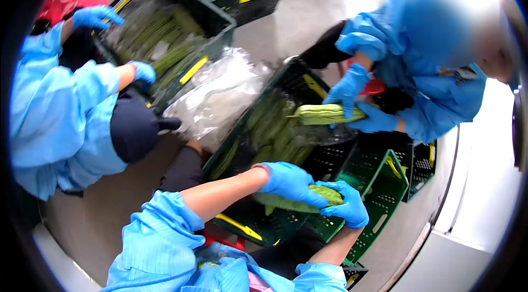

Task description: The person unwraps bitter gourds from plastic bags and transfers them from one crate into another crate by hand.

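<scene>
Just above the front of a dark green crate, I hold a green luffa (327, 194) lengthwise between both blue-gloved hands. My left hand (291, 182) is closed over it from above, with the fingers along its side. At its right end, my right hand (347, 205) wraps round the tip. Part of the luffa is hidden by my left fingers. Beneath my hands, the crate (236, 229) contains several more luffas (275, 130), some lying in clear plastic.
Across the crate, a person in blue gloves holds another luffa (324, 114). At left, a second person reaches into a crate (223, 31) of luffas. Clear plastic bags (220, 91) lie between the crates. A green crate (379, 204) stands at right; another crate (264, 0) holds green vegetables.
</scene>
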Tool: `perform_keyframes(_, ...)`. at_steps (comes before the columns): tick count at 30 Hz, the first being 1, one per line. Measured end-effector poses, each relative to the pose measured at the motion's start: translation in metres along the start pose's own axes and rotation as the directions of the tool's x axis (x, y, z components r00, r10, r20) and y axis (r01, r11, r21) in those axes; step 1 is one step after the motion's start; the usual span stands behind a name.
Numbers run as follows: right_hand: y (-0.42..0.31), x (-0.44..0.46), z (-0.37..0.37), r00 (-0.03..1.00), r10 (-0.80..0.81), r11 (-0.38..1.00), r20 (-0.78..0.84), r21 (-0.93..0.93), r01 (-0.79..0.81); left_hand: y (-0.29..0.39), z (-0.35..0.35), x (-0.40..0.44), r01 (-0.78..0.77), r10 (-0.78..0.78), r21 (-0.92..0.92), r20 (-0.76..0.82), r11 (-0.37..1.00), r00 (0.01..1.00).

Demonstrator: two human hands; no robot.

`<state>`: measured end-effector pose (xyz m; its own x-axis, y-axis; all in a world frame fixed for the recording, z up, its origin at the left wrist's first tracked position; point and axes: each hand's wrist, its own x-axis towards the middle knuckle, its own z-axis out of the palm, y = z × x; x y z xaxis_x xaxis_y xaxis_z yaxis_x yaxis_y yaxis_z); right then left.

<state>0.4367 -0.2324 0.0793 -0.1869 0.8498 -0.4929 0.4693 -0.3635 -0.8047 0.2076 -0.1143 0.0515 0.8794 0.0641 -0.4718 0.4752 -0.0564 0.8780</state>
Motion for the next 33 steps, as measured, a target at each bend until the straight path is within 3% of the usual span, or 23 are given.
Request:
perform_keyframes(1,0.001,-0.006,-0.005,1.000,-0.005,0.995,-0.018,0.097,0.007,-0.006,0.010,0.011,-0.068,0.070,-0.032,0.057,0.997,0.996)
perform_keyframes(3,0.001,-0.018,-0.008,0.987,0.157,0.901,-0.046,0.415,-0.124,0.005,0.016,0.008,-0.015,0.032,-0.153,0.108,0.988,0.994)
perform_keyframes(5,0.016,-0.018,-0.003,0.932,0.237,0.845,-0.276,0.532,-0.058,0.003,0.040,0.015,-0.038,0.057,-0.295,0.056,0.955,0.997)
perform_keyframes(6,0.021,-0.018,-0.003,0.875,0.215,0.901,-0.434,0.434,-0.006,0.004,0.046,0.017,-0.016,0.048,-0.372,0.076,0.928,0.996)
perform_keyframes(9,0.035,-0.022,-0.007,0.737,0.277,0.756,-0.617,0.613,0.229,0.007,0.053,0.025,0.072,0.019,-0.608,0.143,0.791,0.990)
perform_keyframes(10,0.045,-0.021,-0.010,0.734,0.311,0.655,-0.604,0.696,0.295,0.009,0.052,0.027,0.040,0.033,-0.653,0.099,0.756,0.995)
perform_keyframes(13,0.056,-0.008,0.001,0.769,0.294,0.519,-0.568,0.770,0.371,-0.002,0.053,0.036,-0.096,0.077,-0.754,-0.060,0.649,0.995)
perform_keyframes(17,0.009,0.004,0.044,0.891,0.159,0.495,-0.425,0.815,0.300,-0.008,0.044,0.026,-0.151,0.083,-0.818,-0.126,0.555,0.989)
perform_keyframes(20,0.011,0.020,0.066,0.859,0.210,0.549,-0.467,0.784,0.292,-0.022,0.058,0.032,-0.202,0.069,-0.879,-0.191,0.432,0.979)
perform_keyframes(23,0.008,0.028,0.068,0.848,0.272,0.582,-0.455,0.779,0.232,-0.024,0.063,0.036,-0.141,-0.021,-0.948,-0.154,0.285,0.988)
perform_keyframes(24,0.004,0.036,0.072,0.811,0.275,0.585,-0.517,0.759,0.285,-0.026,0.062,0.037,-0.107,-0.036,-0.968,-0.118,0.227,0.992)
perform_keyframes(29,0.002,0.061,0.078,0.757,0.256,0.705,-0.601,0.652,0.279,-0.034,0.062,0.043,-0.349,-0.054,-0.905,-0.372,0.242,0.927)
perform_keyframes(33,0.006,0.071,0.077,0.771,0.189,0.650,-0.608,0.666,0.366,-0.023,0.059,0.043,-0.401,-0.122,-0.846,-0.467,0.352,0.876)
